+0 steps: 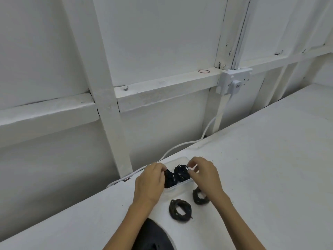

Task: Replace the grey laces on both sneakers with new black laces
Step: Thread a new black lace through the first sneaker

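Across the whole background, white panelled wall (pixel 162 33) with painted battens, upright and crosswise. Below and to the right, white table (pixel 270 168), far edge set against that wall.

From the bottom edge, two bare forearms reaching forward. Between them, cut off by the frame, a dark rounded shape (pixel 153 235); too little visible to identify.

Left grip (pixel 149 181) at the left side of a clear plastic tub (pixel 180 185), fingers curled in onto the black laces (pixel 181 173). Right grip (pixel 205 175) over the tub's right side, thumb and fingertips pinching the top of the same tangle. Black laces inside the tub, heaped above its rim, near the table's far edge.

Just in front of the tub, on the table, a dark coiled lace bundle (pixel 173 210) lying flat as a ring. Beside it to the right, a second coiled bundle (pixel 196 195), partly hidden under the right forearm.

On the wall, a white socket box (pixel 232 82) with a plug in it, white cable (pixel 180 146) trailing down to the table's edge. On the batten ledge left of the socket, a thin red rubber band (pixel 204 71).
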